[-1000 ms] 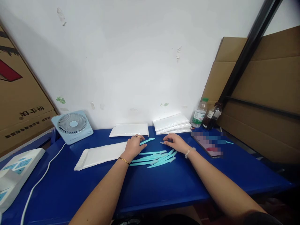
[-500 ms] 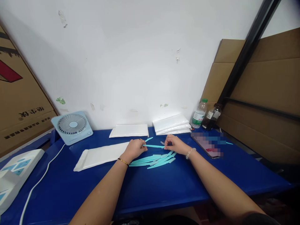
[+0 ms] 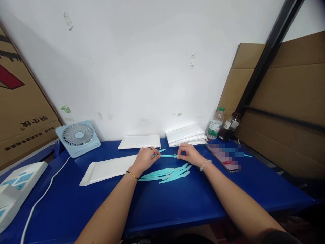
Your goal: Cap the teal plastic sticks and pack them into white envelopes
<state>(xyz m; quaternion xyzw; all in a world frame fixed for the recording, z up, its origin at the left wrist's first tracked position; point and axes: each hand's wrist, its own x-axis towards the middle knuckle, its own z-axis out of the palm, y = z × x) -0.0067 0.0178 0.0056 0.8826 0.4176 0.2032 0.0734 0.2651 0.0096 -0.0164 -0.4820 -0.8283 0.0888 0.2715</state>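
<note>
Between my two hands stretches a slim turquoise eyebrow razor [image 3: 168,156], held level just above the blue table. My left hand [image 3: 146,158] pinches its left end, and my right hand [image 3: 189,155] grips the right end between thumb and fingertips. Below them lies a loose pile of similar turquoise eyebrow razors [image 3: 162,174] with pale, translucent ends. Another turquoise razor [image 3: 163,150] pokes out behind my left fingers, partly hidden. A long white padded envelope [image 3: 109,168] lies flat on the left, its right end covered by my left hand.
White padded mailers [image 3: 186,134] are stacked by the wall, with another mailer [image 3: 139,141] beside them. A fan [image 3: 79,135] and a power strip [image 3: 22,189] with a white cord stand left. On the right are a phone [image 3: 223,157], a water bottle [image 3: 215,124] and a dark bottle [image 3: 229,127].
Both hands have shifted slightly up and away from me, carrying the held razor a little farther from the pile. The pile and envelope lie as before.
</note>
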